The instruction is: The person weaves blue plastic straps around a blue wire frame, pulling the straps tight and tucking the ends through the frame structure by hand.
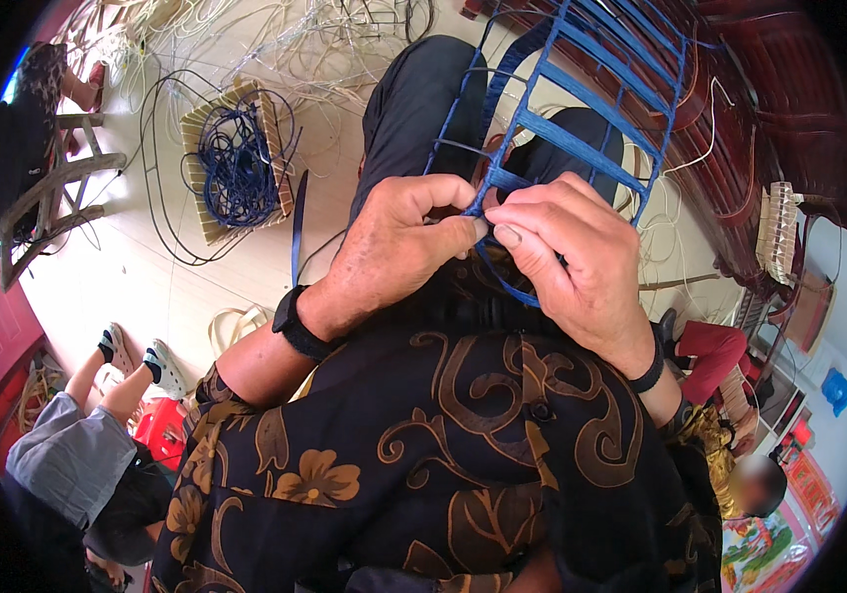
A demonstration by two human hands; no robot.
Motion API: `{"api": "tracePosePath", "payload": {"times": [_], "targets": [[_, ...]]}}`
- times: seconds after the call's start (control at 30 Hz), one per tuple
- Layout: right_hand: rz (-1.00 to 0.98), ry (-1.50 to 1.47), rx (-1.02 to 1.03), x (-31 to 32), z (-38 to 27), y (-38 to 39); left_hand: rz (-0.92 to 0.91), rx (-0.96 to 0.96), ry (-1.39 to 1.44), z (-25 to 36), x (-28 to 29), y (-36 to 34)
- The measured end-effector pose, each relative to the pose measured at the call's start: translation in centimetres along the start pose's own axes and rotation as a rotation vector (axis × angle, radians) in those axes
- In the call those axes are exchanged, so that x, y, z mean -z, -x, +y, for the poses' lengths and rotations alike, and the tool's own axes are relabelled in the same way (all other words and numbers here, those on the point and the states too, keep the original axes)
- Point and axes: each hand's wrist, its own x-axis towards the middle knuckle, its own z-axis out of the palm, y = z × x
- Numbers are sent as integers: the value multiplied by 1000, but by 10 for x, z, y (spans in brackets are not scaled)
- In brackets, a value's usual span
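Note:
A frame wrapped in blue strips (581, 148), with ladder-like crossbars, rests over my knees and leans away from me. Both hands meet at its near corner. My left hand (399, 237) pinches the blue-wrapped corner between thumb and forefinger. Close against it, my right hand (577, 247) has its thumb and fingers pressed together at the same joint; a blue strip (507, 279) loops down beneath them. Whatever lies between the right fingertips is mostly hidden. Dark bands circle both wrists.
A woven basket (191, 178) of tangled blue strips (237, 163) stands on the floor at left. Pale loose strands (245, 44) spread behind it. Dark red carved furniture (730, 128) is at right. A wooden chair (62, 198) stands far left. Other people sit at lower left and right.

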Motion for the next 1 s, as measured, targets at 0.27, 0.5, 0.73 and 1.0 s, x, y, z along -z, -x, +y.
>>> {"api": "tracePosePath", "payload": {"times": [0.27,0.5,0.73,1.0], "targets": [[-61,-49,-81,2,3,-1,-11,-27,-155,5,-2,-1],[-63,0,-101,-1,0,-1,35,4,-270,5,-2,3],[-31,192,17,-6,0,2,40,-26,-226,7,-5,4],[-12,318,82,-11,-2,2,85,-139,-300,-3,-10,2]]}}
